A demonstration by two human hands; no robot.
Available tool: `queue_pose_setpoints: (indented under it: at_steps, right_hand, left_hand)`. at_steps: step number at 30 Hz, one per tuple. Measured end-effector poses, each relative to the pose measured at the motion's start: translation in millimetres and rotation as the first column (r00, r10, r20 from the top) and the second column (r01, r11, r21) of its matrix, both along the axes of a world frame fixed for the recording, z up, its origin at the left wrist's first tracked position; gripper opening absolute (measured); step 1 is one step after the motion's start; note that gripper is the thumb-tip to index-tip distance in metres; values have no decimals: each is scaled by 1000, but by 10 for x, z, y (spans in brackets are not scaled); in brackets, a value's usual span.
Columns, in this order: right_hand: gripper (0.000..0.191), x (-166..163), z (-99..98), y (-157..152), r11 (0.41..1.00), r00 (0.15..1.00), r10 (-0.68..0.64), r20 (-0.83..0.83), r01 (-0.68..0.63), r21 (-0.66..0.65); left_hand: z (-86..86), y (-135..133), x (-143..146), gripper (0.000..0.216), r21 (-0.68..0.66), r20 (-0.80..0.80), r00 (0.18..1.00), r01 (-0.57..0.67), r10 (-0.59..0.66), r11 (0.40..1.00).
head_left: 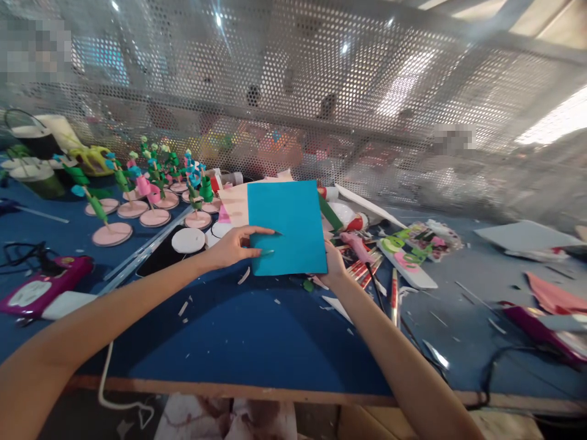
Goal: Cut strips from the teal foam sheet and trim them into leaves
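A square blue sheet (pixel 288 226), apparently paper or foam, is held up over the middle of the table, facing me. My right hand (pixel 333 264) grips its lower right edge, with most of the fingers hidden behind it. From the left, my left hand (pixel 236 245) reaches over the sheet's left edge. Its thumb and a stretched finger lie apart across the front of the sheet; the other fingers are not clearly seen. Behind the sheet show pale pink sheets (pixel 236 205). A white disc (pixel 188 240) lies on a dark flat object just left of my left hand.
Several small paper plants on pink round bases (pixel 112 233) stand at the left. A magenta device (pixel 48 284) lies nearer. Right of my hands are a pink glue gun (pixel 358 246), striped sticks and green cutouts on a white strip (pixel 408 264). A perforated metal screen (pixel 293 91) rises behind.
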State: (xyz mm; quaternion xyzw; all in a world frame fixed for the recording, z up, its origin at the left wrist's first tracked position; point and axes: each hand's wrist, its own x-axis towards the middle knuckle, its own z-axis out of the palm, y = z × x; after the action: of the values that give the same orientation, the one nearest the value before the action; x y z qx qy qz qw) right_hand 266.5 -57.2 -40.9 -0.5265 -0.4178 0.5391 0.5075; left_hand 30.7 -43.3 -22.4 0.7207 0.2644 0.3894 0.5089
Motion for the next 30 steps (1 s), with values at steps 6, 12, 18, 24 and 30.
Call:
queue_pose_setpoints:
  at_steps: [6, 12, 18, 24, 30]
  right_hand:
    - [77, -73, 204, -49, 962, 986, 167, -4, -162, 220]
    - [43, -338, 72, -105, 965, 966, 202, -160, -169, 201]
    - [45, -458, 18, -71, 975, 967, 111, -229, -61, 215]
    - [46, -381, 109, 23, 963, 955, 134, -264, -64, 260]
    - [34, -482, 172, 110, 963, 947, 113, -301, -30, 267]
  left_hand:
    - [48, -82, 26, 45, -74, 123, 952, -273, 281, 959]
    - [-62, -164, 80, 55, -176, 256, 886, -351, 387, 920]
    - [-166, -215, 149, 84, -219, 406, 816, -351, 412, 910]
    - [-101, -170, 179, 104, -342, 548, 687, -336, 477, 877]
    - [-74, -71, 94, 101, -298, 466, 708, -438, 530, 848]
